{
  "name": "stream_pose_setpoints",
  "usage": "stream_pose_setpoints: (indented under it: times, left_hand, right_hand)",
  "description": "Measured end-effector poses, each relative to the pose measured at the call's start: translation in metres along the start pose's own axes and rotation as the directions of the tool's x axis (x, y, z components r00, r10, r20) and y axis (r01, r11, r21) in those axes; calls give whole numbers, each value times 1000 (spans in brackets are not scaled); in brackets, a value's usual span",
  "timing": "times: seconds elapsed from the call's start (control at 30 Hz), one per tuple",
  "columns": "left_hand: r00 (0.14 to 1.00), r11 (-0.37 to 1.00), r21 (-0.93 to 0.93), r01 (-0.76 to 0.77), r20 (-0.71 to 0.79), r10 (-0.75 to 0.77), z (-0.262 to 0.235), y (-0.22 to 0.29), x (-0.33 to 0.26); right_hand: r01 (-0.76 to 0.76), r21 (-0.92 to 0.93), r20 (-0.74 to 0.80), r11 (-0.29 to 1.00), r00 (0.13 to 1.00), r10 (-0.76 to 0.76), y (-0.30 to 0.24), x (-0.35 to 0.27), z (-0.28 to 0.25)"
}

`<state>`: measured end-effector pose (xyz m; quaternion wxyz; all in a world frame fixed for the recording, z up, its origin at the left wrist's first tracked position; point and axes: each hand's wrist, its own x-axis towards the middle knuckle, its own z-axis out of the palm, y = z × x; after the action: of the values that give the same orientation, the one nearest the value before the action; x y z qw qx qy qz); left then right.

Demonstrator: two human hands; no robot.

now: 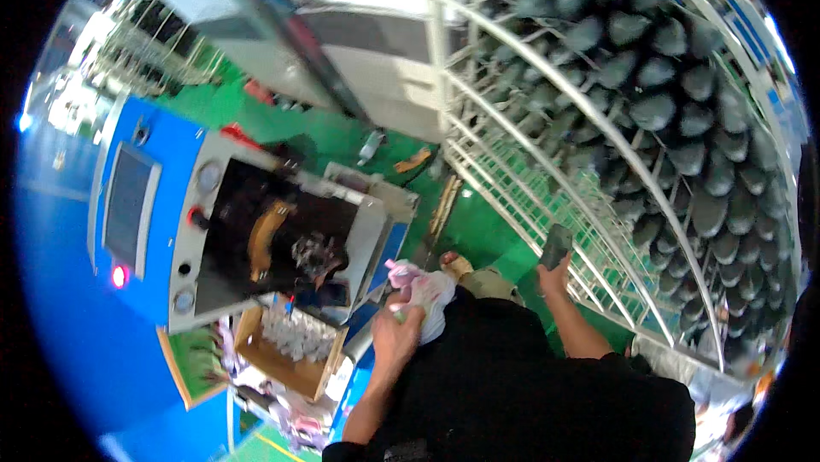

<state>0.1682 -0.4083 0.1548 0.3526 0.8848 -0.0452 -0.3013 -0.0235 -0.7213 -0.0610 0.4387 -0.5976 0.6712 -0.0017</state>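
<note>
My left hand (395, 336) grips a bundle of white and pink cloth (422, 288) held against my black top, just beside the blue machine (60, 308). My right hand (555, 276) is raised to the right and holds a small dark grey flat piece (557, 245) close to the white wire rack (547, 163). The rack carries several rows of dark grey oval pieces (675, 95) standing on its pegs.
The blue machine has a grey front panel with an open dark chamber (273, 240), round knobs and a lit red button (119, 275). An open cardboard box (286, 351) of small pale items sits below it. Green floor (342, 133) runs between machine and rack.
</note>
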Motion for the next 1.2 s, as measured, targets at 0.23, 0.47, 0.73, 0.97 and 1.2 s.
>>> stream_pose_setpoints:
  times: [0.23,0.47,0.73,0.97,1.2]
  left_hand:
    - [994,998,-12,55,-98,-56,-14,-6,-20]
    - [984,877,-481,-16,-161,-70,-63,-85,-76]
    - [572,85,-670,-738,-687,-448,-111,-259,-205]
    - [504,897,-400,186,-745,-437,-63,-460,-179]
    - [720,790,-319,524,-330,-611,-96,-444,-188]
  right_hand:
    - [150,30,238,988,959,-153,21,16,21]
    - [169,-247,550,954,835,-6,9,35,63]
    - [594,-355,807,722,584,-84,48,159,135]
    - [610,-513,777,604,629,25,-22,-3,184]
    - [650,-542,778,533,628,24,-56,-115,227]
